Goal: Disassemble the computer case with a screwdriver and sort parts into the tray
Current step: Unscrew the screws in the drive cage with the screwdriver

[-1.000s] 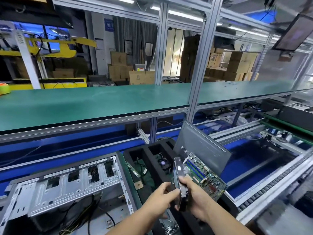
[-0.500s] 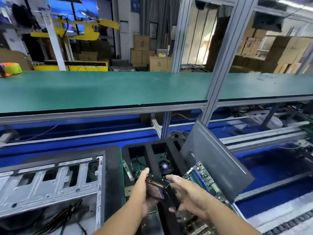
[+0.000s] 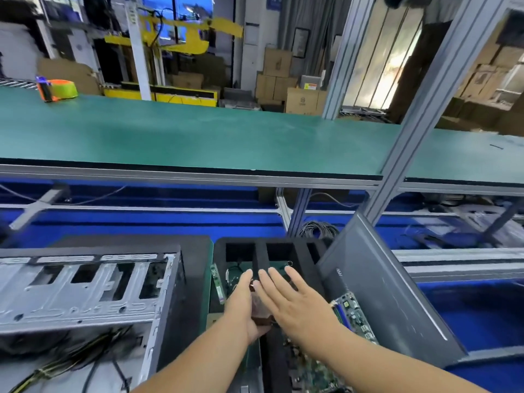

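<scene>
The open metal computer case lies at the lower left with loose cables inside. Right of it stands the black foam tray with several compartments. My left hand cups a blurred, brownish drive-like part over the tray's middle. My right hand lies flat beside and over that part with its fingers spread and grips nothing. A green motherboard sits in the tray's right side. A memory stick rests along the tray's left edge. No screwdriver is in view.
A grey side panel leans against the tray's right side. A long green shelf on aluminium posts runs above the bench, with a tape roll at its far left. A cable coil lies behind the tray.
Both hands have carried the part down and forward, from upright in front of me to low over the tray. My right hand has let go and flattened. The camera has turned left.
</scene>
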